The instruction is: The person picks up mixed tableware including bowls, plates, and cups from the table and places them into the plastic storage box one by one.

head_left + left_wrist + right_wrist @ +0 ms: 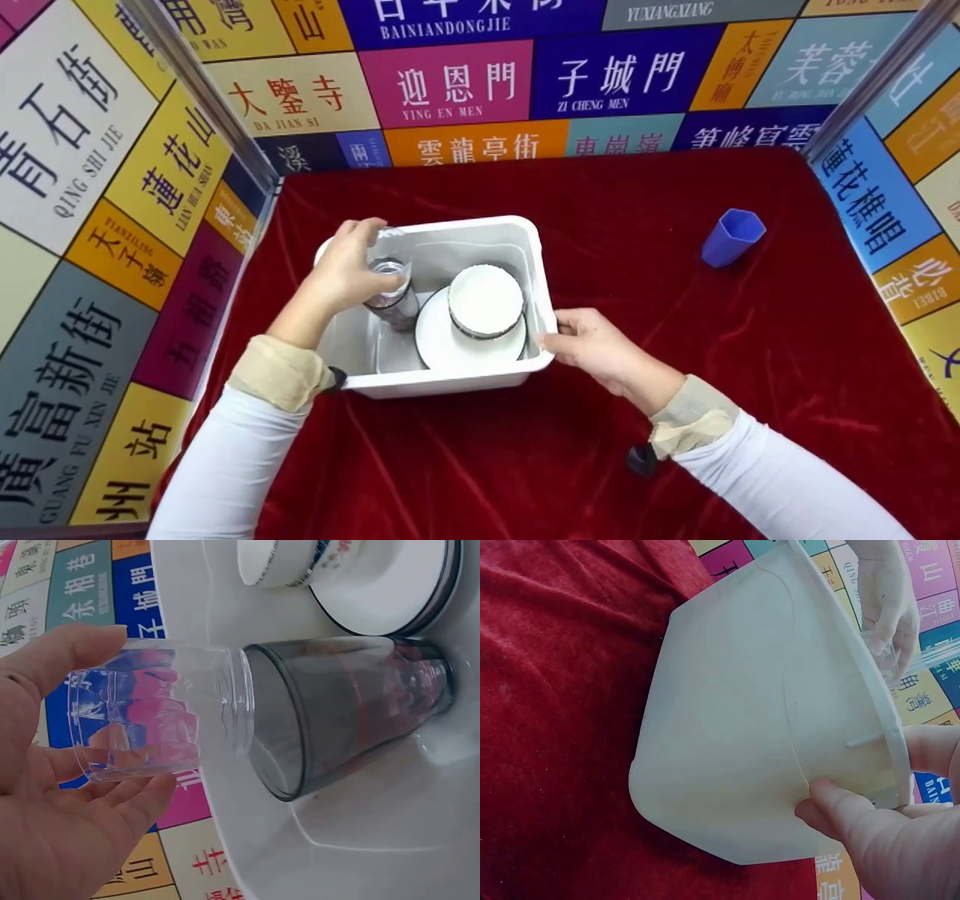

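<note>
My left hand [346, 268] holds a clear plastic jar [150, 716] by its base end, fingers and thumb around it. The jar's mouth is at the rim of a grey-tinted drinking glass [352, 709], which stands in a white plastic bin [442, 384]; whether they touch I cannot tell. Beside the glass, white bowls [486, 300] sit on dark-rimmed plates [435, 341] in the bin. My right hand [596, 349] grips the bin's rim at its right side; the right wrist view shows the thumb and fingers on either side of the wall [720, 712].
A blue-purple faceted cup [731, 238] stands on the red velvet cloth [630, 225] to the right of the bin. Panels with colourful street-name signs [450, 82] enclose the table at the back and sides, with metal posts [217, 97] at the corners.
</note>
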The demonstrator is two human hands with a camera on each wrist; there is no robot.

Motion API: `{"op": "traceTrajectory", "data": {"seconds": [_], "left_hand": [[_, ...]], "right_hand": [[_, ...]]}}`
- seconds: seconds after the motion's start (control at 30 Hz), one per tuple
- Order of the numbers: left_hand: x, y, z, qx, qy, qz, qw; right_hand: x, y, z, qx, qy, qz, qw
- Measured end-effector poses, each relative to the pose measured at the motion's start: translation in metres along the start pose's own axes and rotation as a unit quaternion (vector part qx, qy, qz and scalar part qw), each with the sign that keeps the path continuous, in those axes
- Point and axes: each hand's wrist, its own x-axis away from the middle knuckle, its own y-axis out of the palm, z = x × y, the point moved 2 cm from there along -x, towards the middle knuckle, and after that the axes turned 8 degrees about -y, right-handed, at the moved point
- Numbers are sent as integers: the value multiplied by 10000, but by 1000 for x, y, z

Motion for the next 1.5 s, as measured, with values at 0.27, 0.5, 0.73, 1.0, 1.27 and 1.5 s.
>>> {"op": "traceTrajectory", "data": {"seconds": [0.27, 0.5, 0.73, 1.0, 1.27, 1.5], "left_hand": [[-8, -1, -8, 17, -287, -161, 9995], [-13, -4, -11, -128, -500, -313, 9982], [-16, 0, -16, -223, -567, -673, 9959], [-19, 6, -18, -683, -542, -880, 9923], [-21, 11, -15, -1298, -640, -1013, 9843], [-21, 13, -13, -1414, -687, -1082, 9816]], "right_hand": [[0, -1, 1, -53, 22, 34, 10000], [-3, -1, -1, 36, -25, 22, 10000], [-1, 2, -1, 9, 16, -5, 10000], [0, -2, 1, -50, 7, 2, 10000], [1, -2, 1, -124, -20, 20, 9999], [2, -3, 1, -153, -39, 26, 9999]]}}
